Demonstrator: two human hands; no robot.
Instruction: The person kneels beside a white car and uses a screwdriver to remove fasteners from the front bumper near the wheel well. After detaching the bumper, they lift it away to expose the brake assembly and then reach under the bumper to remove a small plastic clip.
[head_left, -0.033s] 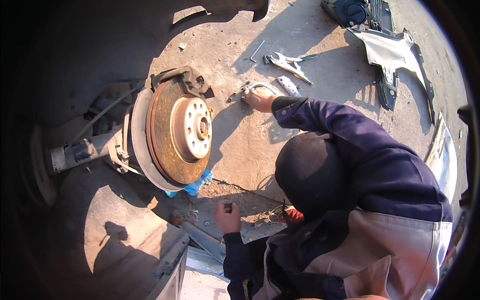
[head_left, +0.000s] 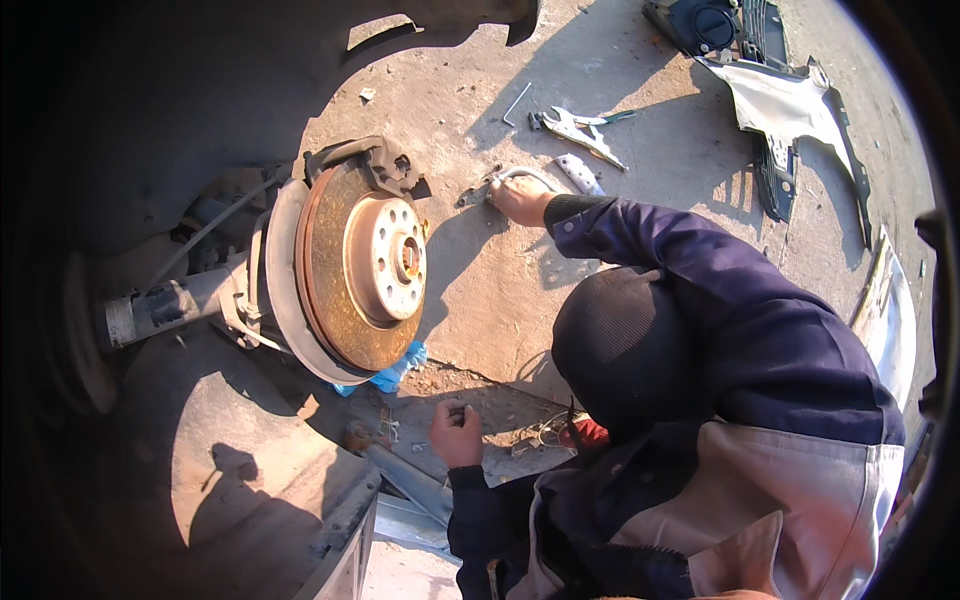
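My right hand [head_left: 521, 200] reaches forward to the ground, fingers closed at a grey curved piece [head_left: 530, 174] with a small dark metal end [head_left: 472, 197]; its kind I cannot make out. A pale, perforated strip [head_left: 578, 174] lies just beyond that wrist. My left hand [head_left: 456, 436] is curled below the brake disc, held off the ground, with a dark spot between thumb and fingers that is too small to name. To the left stands the rusty brake disc [head_left: 335, 270] with its bare hub [head_left: 398, 258]. A caliper bracket [head_left: 390, 168] sits on the disc's upper edge.
Locking pliers [head_left: 585, 132] and a hex key [head_left: 517, 104] lie on the concrete farther off. White and black body panels [head_left: 785, 105] rest at far right. Blue plastic [head_left: 397, 372] shows beneath the disc. A strut [head_left: 165, 308] and the dark wheel arch [head_left: 200, 90] fill the left.
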